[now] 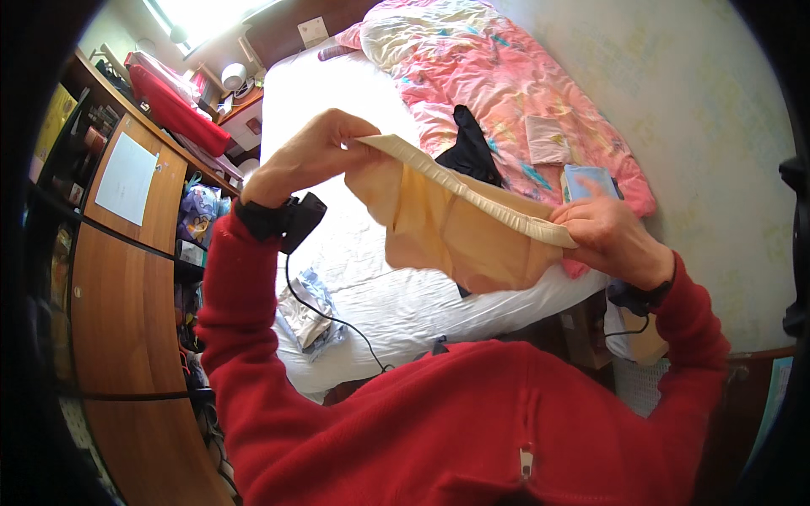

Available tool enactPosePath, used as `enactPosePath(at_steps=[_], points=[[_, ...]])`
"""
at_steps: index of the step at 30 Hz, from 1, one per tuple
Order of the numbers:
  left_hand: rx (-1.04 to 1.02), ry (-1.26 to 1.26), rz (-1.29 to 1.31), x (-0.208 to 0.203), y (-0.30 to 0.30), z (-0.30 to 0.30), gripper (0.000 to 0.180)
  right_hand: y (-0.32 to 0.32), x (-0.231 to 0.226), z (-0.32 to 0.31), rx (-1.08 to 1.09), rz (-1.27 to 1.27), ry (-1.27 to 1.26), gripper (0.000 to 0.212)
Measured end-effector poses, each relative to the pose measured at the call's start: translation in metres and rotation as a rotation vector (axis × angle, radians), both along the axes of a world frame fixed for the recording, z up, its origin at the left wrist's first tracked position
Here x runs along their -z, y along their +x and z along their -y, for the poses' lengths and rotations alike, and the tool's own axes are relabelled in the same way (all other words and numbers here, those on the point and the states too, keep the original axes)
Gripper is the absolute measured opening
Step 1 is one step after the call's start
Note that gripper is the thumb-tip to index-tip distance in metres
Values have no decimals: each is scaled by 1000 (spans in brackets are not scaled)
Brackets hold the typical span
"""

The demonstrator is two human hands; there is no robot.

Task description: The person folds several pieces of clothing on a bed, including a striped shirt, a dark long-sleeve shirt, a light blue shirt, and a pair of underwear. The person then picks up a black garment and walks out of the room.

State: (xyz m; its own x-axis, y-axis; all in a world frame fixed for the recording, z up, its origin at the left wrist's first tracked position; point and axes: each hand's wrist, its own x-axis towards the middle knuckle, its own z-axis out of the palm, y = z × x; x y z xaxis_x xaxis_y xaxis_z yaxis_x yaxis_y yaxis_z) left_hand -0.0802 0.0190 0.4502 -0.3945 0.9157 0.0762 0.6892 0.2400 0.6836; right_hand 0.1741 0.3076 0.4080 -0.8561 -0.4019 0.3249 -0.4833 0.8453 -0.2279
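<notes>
I hold a pair of peach underpants [472,240] up in front of me, above the bed, by their gathered cream elastic waistband. At one end of the band, my left hand [304,156] pinches it between thumb and fingers. The other end is gripped by my right hand [620,240], so the band stretches slantwise between the two. Below it the thin cloth hangs loose in folds. A black garment [470,148] lies on the bed behind, partly hidden by the underpants.
The bed has a white sheet [363,287] and a pink patterned quilt [523,76]. A folded pale pink cloth [548,141] and a folded blue one [591,180] lie on the quilt. Crumpled clothes [312,320] lie near the left edge. A wooden cabinet [126,312] stands left; a cable [337,320] trails from my left wrist.
</notes>
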Motion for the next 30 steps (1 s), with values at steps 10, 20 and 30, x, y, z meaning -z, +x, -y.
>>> enactPosePath(at_steps=[10, 20, 30], points=[[184, -466, -243, 119, 29, 22, 8, -1, 88, -30, 135, 707, 357, 14], [205, -173, -33, 90, 20, 3, 17, -15, 70, -47, 191, 140, 19, 12], [72, 124, -214, 53, 20, 9, 8, 6, 46, -42, 140, -234, 22, 10]])
